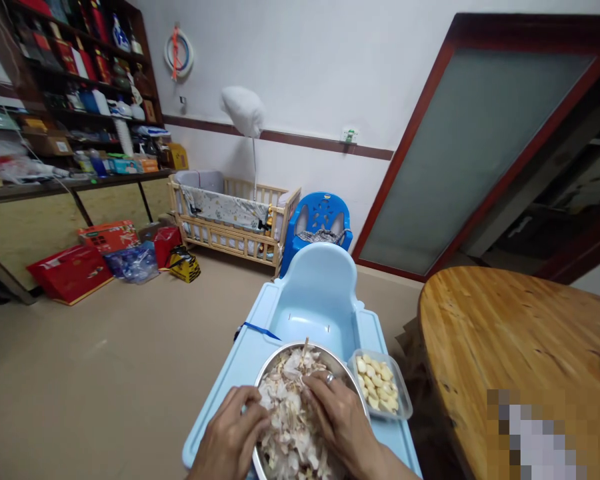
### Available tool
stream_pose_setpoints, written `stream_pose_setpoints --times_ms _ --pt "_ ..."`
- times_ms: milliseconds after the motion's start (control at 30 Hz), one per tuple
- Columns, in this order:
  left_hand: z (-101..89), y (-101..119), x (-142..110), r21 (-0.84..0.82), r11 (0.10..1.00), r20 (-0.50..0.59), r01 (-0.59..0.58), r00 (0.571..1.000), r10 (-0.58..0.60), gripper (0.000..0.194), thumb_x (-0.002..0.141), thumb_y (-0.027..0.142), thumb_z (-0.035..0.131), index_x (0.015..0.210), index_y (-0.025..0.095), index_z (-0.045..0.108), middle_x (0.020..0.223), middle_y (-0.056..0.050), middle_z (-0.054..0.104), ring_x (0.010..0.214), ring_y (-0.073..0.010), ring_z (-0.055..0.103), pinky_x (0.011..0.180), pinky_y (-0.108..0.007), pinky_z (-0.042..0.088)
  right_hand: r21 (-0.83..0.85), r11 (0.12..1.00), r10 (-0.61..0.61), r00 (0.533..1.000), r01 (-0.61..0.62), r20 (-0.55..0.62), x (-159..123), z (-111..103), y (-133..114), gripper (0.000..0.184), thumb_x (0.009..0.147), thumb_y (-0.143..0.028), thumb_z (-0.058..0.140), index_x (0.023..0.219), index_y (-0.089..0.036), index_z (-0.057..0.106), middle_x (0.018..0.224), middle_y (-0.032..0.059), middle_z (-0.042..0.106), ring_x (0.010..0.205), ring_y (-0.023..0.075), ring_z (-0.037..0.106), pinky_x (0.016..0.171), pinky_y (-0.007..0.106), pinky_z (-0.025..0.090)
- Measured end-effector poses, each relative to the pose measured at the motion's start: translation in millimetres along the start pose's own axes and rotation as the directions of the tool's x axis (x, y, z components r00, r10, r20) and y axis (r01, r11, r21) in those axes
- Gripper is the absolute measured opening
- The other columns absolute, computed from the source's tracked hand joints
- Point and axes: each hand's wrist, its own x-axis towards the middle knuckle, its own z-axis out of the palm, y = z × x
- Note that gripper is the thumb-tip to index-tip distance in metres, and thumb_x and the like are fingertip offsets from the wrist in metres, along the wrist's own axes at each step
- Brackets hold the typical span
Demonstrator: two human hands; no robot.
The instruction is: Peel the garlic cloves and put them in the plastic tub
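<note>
A round metal bowl (347, 365) full of papery garlic skins (290, 417) sits on the light-blue tray of a child's chair (220, 393). My left hand (233, 427) is at the bowl's left rim, thumb and fingers curled together over the skins. Whatever those fingertips hold is too small to make out. Wearing a ring, my right hand (341, 417) reaches over the right side of the bowl. Its fingers are bent close together against the skins, and their tips are partly hidden. Peeled garlic cloves (377, 383) fill a clear plastic container (404, 393) just right of the bowl.
A wooden table (520, 327) stands close on the right. Beyond the chair are a blue plastic seat (323, 210) and a wooden crib (230, 227). Bags, including a red one (73, 273), lie on the floor at left, below a cluttered counter (115, 180).
</note>
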Motion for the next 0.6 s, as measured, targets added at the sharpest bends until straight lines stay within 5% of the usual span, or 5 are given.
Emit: stream_pose_setpoints --times_ms 100,267,433,600 --pt "2.4 -9.7 8.8 0.065 0.995 -0.023 0.080 0.997 -0.078 0.019 0.084 0.015 0.047 0.073 0.021 0.061 0.100 -0.007 0.061 0.089 -0.0224 0.058 0.072 -0.033 0.051 -0.084 0.989 0.131 0.977 -0.118 0.166 13.6 -7.1 -14.8 0.022 0.089 -0.020 0.040 0.092 -0.021 0.062 0.083 0.0069 0.069 0.076 0.0196 0.064 0.066 0.028 0.048" --pt "11.7 -12.8 10.7 0.077 0.997 0.022 0.028 0.999 -0.030 0.024 0.085 0.013 0.045 0.066 0.020 0.058 0.077 -0.004 0.064 0.074 -0.0202 0.058 0.064 -0.031 0.049 -0.136 0.969 0.242 0.908 -0.207 0.341 35.5 -11.9 -28.8 0.018 0.083 -0.030 0.053 0.076 -0.018 0.064 0.076 0.0083 0.070 0.073 0.0227 0.064 0.058 0.026 0.040" --pt "27.8 -8.6 -2.0 0.093 0.983 0.029 -0.157 0.987 0.155 0.037 0.093 0.021 0.029 0.066 0.019 0.054 0.061 -0.004 0.059 0.058 -0.0188 0.055 0.052 -0.029 0.044 -0.160 0.938 0.343 0.880 -0.306 0.328 22.8 -3.1 -27.2 0.007 0.072 -0.012 0.062 0.072 -0.018 0.064 0.071 0.0051 0.068 0.067 0.0199 0.062 0.056 0.024 0.038" --pt "46.3 -2.9 -13.2 0.111 0.963 -0.012 -0.246 0.968 0.249 0.036 0.090 0.046 0.037 0.072 0.020 0.055 0.062 -0.003 0.060 0.056 -0.0187 0.058 0.050 -0.027 0.044 -0.081 0.912 0.410 0.875 -0.403 0.258 -1.2 -1.4 -25.1 0.015 0.073 -0.005 0.056 0.074 -0.019 0.061 0.082 0.0039 0.067 0.077 0.0175 0.061 0.064 0.023 0.040"
